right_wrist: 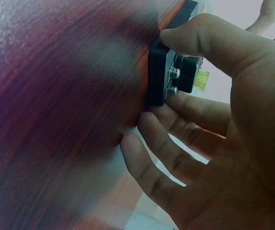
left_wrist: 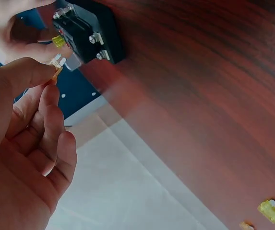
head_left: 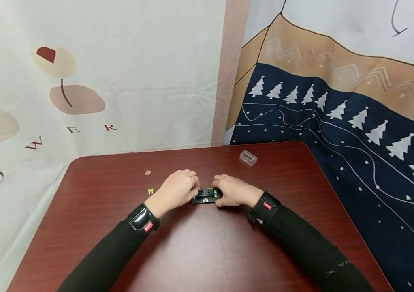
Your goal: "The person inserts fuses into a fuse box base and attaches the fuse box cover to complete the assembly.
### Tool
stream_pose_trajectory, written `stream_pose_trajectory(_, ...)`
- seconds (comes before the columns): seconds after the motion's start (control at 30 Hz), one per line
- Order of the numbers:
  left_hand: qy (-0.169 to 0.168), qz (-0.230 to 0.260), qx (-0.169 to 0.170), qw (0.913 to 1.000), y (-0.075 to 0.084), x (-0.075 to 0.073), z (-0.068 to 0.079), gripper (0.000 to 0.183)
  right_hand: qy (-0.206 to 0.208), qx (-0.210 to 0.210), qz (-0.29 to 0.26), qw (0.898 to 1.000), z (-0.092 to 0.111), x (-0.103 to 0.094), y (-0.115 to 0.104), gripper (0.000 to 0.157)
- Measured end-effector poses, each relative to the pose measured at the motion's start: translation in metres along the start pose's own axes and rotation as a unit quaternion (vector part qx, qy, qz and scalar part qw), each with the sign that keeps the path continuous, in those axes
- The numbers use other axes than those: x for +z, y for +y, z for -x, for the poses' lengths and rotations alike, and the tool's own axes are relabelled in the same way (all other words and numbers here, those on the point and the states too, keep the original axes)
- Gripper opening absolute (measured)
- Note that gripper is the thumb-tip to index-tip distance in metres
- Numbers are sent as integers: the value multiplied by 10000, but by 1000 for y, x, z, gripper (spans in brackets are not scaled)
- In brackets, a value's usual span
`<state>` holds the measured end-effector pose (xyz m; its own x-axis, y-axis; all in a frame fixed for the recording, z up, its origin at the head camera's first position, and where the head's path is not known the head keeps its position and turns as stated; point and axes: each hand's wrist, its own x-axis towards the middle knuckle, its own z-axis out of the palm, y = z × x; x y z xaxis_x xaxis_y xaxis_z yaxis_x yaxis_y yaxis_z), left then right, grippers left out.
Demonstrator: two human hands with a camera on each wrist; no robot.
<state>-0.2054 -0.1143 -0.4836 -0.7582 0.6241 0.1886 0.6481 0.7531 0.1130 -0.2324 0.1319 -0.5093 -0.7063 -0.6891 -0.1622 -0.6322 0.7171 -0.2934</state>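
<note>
A black fuse block with metal screw terminals sits on the table between the hands. My right hand grips it at its right end, thumb on the near edge and fingers at the far side. A yellow blade fuse stands in the block. My left hand pinches a small orange-tan blade fuse between thumb and index finger, its metal prongs pointing toward the block. In the left wrist view that fuse is close beside the block, and the other left fingers are loosely curled.
On the table left of the left hand lie a yellow blade fuse and, farther back, a tan blade fuse. A small clear plastic box is near the back edge of the reddish-brown table. Printed cloths hang behind.
</note>
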Motion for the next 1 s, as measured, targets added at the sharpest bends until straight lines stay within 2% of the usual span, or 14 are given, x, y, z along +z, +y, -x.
stream_pose_trajectory(0.47, -48, -74, -54, 9999, -3, 12, -2, 5, -13, 9, 29, 10000, -1, 1, 1, 46)
stream_pose_trajectory(1.0, -9, -66, -58, 10000, -3, 16, -2, 4, -99, 91, -45, 9999, 0, -1, 0, 49)
